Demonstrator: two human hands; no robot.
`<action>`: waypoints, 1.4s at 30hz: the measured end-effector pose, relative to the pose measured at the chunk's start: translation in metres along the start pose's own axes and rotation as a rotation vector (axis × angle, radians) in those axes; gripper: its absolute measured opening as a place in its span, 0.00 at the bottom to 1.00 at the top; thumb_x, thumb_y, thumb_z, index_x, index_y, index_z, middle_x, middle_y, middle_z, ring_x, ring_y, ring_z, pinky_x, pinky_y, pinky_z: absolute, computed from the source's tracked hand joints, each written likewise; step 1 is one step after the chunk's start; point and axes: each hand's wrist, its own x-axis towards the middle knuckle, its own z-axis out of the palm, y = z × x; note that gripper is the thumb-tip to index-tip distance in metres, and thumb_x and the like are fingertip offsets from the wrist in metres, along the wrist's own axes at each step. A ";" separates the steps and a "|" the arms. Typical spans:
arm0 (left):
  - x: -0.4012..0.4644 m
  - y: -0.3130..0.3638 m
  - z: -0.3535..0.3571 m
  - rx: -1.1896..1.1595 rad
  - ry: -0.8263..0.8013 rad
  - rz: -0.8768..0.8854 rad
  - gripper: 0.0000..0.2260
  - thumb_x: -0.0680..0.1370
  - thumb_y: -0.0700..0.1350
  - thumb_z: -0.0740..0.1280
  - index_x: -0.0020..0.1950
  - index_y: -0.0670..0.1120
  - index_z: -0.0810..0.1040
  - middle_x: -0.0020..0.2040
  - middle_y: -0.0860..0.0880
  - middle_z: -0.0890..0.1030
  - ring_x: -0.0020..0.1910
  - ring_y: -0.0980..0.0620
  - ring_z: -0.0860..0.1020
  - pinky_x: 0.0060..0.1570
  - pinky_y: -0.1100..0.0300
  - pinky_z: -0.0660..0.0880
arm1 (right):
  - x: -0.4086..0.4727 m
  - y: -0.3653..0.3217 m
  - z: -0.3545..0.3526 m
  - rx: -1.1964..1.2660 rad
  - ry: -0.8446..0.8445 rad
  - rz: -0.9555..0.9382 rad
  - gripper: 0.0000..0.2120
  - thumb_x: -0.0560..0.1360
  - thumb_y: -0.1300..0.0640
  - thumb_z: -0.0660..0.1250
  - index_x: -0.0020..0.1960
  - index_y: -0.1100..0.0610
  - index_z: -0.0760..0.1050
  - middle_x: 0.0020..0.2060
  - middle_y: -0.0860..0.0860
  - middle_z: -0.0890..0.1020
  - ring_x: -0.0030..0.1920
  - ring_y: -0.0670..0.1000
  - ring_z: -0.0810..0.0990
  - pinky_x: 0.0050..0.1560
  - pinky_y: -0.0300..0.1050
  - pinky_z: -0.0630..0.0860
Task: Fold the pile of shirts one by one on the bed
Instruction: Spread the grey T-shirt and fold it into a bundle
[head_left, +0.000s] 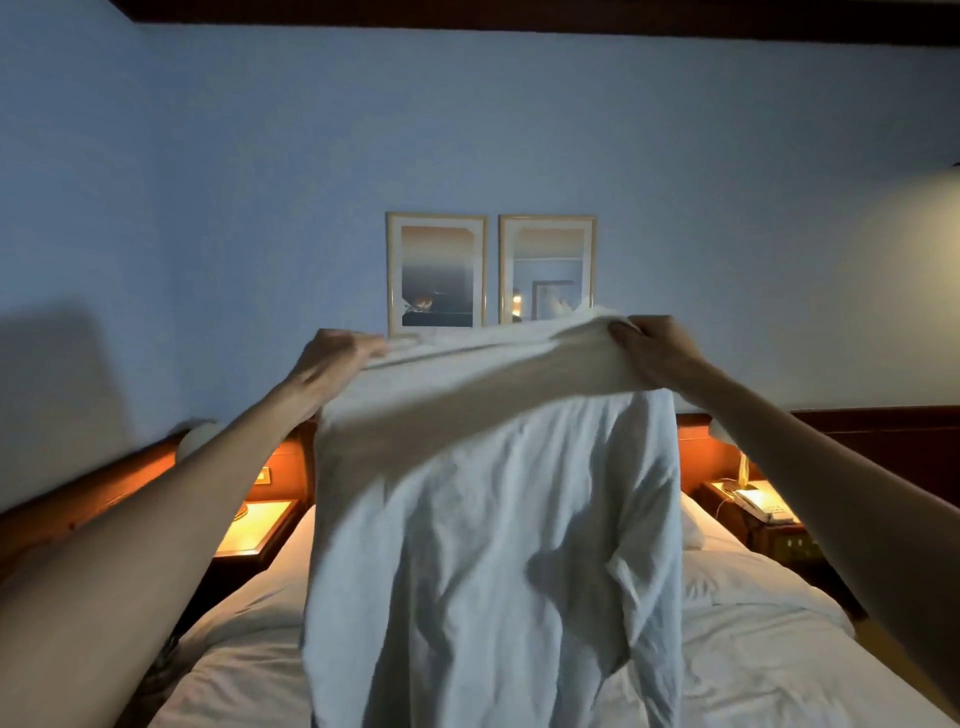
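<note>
A white shirt (498, 519) hangs in the air in front of me, held up high above the bed (753, 649). My left hand (332, 358) holds its top edge on the left, fingers pinched on the cloth. My right hand (654, 348) grips the top edge on the right, with the fabric bunched under its fingers. The shirt falls loose and creased down to the bottom of the view and hides the middle of the bed. No pile of shirts shows in this view.
The bed has white bedding. A lit nightstand (254, 525) stands at its left. Another nightstand with a telephone (758, 506) stands at its right. Two framed pictures (491, 270) hang on the blue wall above a dark wooden headboard (883, 431).
</note>
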 end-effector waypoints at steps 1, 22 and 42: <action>-0.001 -0.002 0.000 0.110 -0.049 0.003 0.14 0.71 0.51 0.70 0.31 0.44 0.74 0.35 0.47 0.75 0.38 0.50 0.72 0.38 0.56 0.66 | -0.003 0.002 0.001 -0.033 -0.055 0.019 0.13 0.81 0.48 0.62 0.49 0.54 0.81 0.44 0.55 0.80 0.47 0.56 0.77 0.46 0.46 0.71; -0.010 -0.075 0.017 -0.097 0.010 -0.005 0.07 0.79 0.44 0.67 0.43 0.45 0.83 0.42 0.53 0.80 0.44 0.55 0.75 0.47 0.60 0.70 | -0.033 0.022 0.036 -0.093 -0.132 0.030 0.16 0.83 0.52 0.59 0.42 0.57 0.77 0.40 0.55 0.77 0.44 0.56 0.75 0.42 0.46 0.69; 0.004 -0.101 -0.039 0.160 0.389 -0.152 0.12 0.79 0.49 0.66 0.53 0.43 0.85 0.53 0.47 0.85 0.56 0.53 0.80 0.46 0.61 0.72 | -0.209 -0.047 0.155 1.129 -0.860 0.244 0.13 0.79 0.60 0.63 0.58 0.67 0.80 0.55 0.64 0.82 0.56 0.61 0.82 0.62 0.54 0.76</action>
